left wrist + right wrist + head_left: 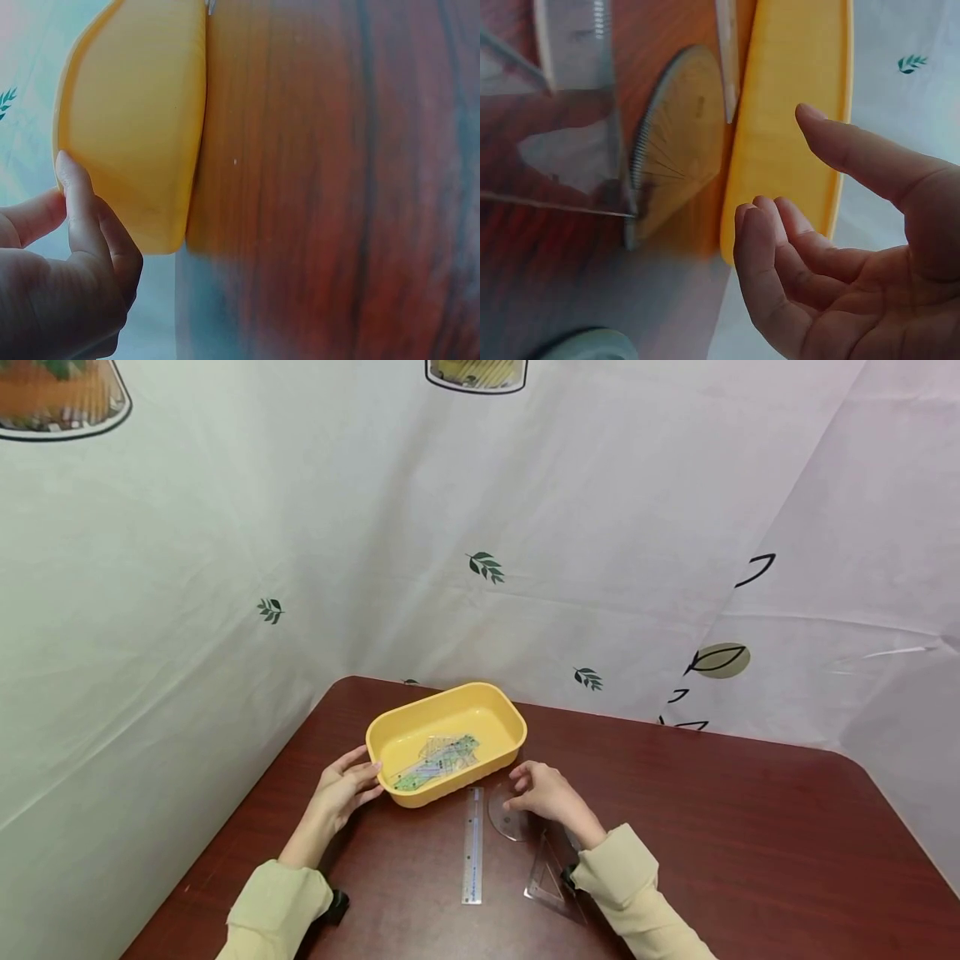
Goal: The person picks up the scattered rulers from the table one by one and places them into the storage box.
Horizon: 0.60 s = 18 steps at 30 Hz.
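A yellow plastic basin (489, 727) stands on the table, with clear plastic pieces in green and blue print (438, 764) lying inside. My left hand (339, 789) grips its left end, thumb and fingers pinching the rim, as the left wrist view also shows. Just off the basin's front right side, my right hand (546, 795) hovers with loosely bent fingers and nothing between them. Below it lies a clear protractor (679, 127), partly covered by the hand in the head view. A clear ruler (472, 852) lies left of the protractor, and a clear set square (546, 881) lies nearer me.
The dark red-brown table (712, 827) stretches away to the right. White patterned cloth (600, 568) hangs behind and along the left. A pale rounded object (589, 346) shows at the bottom of the right wrist view; its kind is unclear.
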### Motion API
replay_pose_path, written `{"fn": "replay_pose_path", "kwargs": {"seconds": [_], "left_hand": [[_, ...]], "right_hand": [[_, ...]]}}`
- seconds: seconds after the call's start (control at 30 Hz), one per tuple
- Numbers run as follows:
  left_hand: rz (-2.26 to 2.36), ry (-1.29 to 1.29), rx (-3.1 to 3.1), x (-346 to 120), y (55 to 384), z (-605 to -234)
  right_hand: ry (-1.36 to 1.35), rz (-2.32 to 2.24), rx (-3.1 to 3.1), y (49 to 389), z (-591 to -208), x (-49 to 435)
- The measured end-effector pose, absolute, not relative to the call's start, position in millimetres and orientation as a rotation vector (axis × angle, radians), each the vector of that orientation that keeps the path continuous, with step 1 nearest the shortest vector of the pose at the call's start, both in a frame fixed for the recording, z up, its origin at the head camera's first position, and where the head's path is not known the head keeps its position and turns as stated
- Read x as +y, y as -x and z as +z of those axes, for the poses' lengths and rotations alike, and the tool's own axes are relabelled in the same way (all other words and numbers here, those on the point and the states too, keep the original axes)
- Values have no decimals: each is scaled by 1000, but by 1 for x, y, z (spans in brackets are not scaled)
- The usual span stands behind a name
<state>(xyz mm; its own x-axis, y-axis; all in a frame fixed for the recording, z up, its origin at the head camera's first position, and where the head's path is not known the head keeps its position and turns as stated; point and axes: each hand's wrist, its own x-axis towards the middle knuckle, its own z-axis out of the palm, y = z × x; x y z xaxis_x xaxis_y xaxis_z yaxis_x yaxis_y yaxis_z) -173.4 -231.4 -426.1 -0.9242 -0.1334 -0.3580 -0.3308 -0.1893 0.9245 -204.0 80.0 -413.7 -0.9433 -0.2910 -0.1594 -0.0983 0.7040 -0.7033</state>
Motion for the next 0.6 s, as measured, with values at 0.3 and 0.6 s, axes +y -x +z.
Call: {"fn": "replay_pose_path", "kwargs": {"seconds": [0.3, 0.6], "left_hand": [[2262, 553, 1908, -231, 172, -427], [2264, 551, 1910, -231, 174, -426]], "right_hand": [[302, -1010, 2670, 198, -420, 75], [335, -870, 2750, 196, -422, 73]]}}
